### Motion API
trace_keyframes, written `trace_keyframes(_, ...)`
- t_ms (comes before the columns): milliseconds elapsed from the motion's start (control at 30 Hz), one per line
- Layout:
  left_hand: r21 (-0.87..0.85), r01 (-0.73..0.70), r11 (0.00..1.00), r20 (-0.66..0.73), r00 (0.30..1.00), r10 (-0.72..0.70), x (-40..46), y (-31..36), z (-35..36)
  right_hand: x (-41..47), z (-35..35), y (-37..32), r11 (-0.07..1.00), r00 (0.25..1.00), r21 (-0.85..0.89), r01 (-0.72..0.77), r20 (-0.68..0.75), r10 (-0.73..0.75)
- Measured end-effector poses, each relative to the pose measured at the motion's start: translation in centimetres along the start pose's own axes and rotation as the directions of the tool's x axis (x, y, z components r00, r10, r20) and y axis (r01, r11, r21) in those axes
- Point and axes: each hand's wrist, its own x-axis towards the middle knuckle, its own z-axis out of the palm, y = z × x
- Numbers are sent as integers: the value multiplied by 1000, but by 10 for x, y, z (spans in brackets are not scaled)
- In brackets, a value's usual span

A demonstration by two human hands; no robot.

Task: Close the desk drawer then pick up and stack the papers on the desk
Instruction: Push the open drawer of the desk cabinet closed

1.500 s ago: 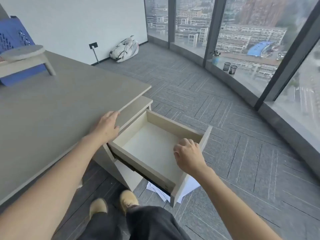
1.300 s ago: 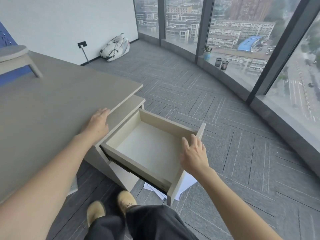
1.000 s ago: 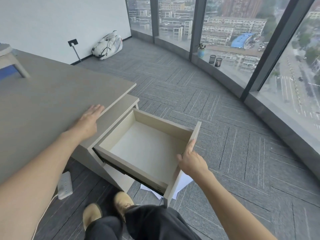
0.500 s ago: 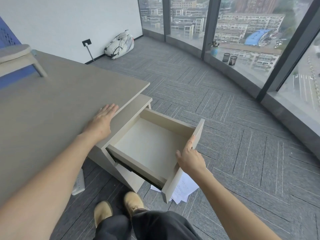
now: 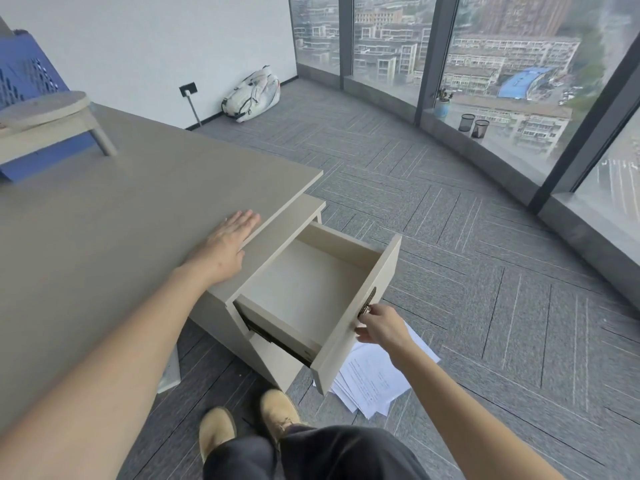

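Note:
The beige desk drawer (image 5: pixel 304 292) stands pulled out from the cabinet under the grey desk (image 5: pixel 104 220), and it is empty inside. My right hand (image 5: pixel 381 327) is at the drawer's front panel, fingers on the dark metal handle (image 5: pixel 369 301). My left hand (image 5: pixel 228 242) lies flat, fingers spread, on the desk's edge beside the cabinet top. A loose pile of white printed papers (image 5: pixel 374 375) lies on the carpet below the drawer front, partly hidden by my right arm.
A small round stool (image 5: pixel 45 112) stands on the desk at far left, with a blue chair (image 5: pixel 24 77) behind. A white bag (image 5: pixel 252 93) leans at the wall. Two black mesh cups (image 5: pixel 472 124) sit on the window ledge. My shoes (image 5: pixel 249 424) stand by the cabinet.
My right hand has slid from the drawer's top rim down to the handle on the outer face. The drawer is slightly further in. My left hand stays on the desk.

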Motion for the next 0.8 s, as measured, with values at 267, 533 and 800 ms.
trace_keyframes(267, -8, 6, 1000, -14, 1000, -6, 0, -2, 1, 7, 12, 7, 996, 996, -23, -90, 27, 90)
trace_keyframes(533, -90, 3, 996, -36, 999, -6, 0, -3, -2, 20, 0, 2, 993, 999, -117, -21, 47, 27)
trace_keyframes(800, -86, 24, 996, -71, 997, -30, -4, 5, -6, 34, 16, -15, 994, 988, -99, -37, 146, 52)
